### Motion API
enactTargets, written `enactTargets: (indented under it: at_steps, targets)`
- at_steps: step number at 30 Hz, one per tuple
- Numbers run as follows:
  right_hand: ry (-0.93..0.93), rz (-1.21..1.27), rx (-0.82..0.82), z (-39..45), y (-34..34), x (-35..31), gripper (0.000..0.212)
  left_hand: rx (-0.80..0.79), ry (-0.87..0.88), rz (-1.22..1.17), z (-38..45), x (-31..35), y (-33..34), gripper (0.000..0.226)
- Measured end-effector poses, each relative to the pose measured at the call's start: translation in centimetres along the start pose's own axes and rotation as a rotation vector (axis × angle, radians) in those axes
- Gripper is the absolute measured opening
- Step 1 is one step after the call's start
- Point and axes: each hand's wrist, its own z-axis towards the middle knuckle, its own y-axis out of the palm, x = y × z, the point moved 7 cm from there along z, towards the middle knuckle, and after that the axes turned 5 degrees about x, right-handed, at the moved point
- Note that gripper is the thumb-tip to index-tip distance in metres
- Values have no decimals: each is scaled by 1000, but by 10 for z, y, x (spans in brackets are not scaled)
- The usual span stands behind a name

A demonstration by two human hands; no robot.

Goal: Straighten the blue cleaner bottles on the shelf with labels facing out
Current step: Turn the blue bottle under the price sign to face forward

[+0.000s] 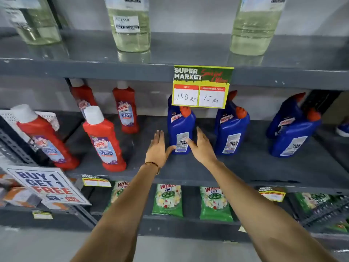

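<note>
Two open hands, left (pixel 157 148) and right (pixel 201 146), flank leftmost blue bottle (pixel 180 129), thumbs touching; advisable: grip base, rotate label squarely outward.

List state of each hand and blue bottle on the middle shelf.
Left hand: open, thumb touching left bottle's base.
Right hand: open, thumb on left bottle's label.
Left bottle: upright, white label out.
Middle bottle: upright, untouched, white label out.
Right bottle: untouched, leaning right.
</note>
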Motion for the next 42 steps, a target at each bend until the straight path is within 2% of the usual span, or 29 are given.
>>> enactTargets:
  at_steps: [4,6,12,16,21,24,28,32,34,37,42]
  targets:
    - [263,360,-100,11,17,22,56,-71,-94,-157,14,-2,14,93]
    - [309,462,-125,16,23,27,54,-74,-137,-270,20,-3,20,99]
    - [267,534,-113,26,25,25,38,-92,-226,-559,32,-2,28,78]
    - [304,580,-108,28,33,32,35,-68,-242,-573,37,-3,32,66]
    - [254,598,-47,25,29,30,27,-40,-248,-563,40,-8,32,60]
    - [230,638,-43,22,26,26,30,9,-225,-541,36,-11,26,50]
    - [218,685,-61,22,19,13,39,131,-222,-473,28,-9,14,51]
    - [207,631,-160,16,27,4,66,226,-204,-421,25,-2,2,45]
    - [203,609,-148,16,30,1,76,238,-181,-413,23,1,-1,43]
    - [192,600,-86,20,28,-7,80,197,-136,-489,23,5,-5,42]
    - [166,624,-54,22,19,-15,75,-35,-48,-721,29,3,-11,35]
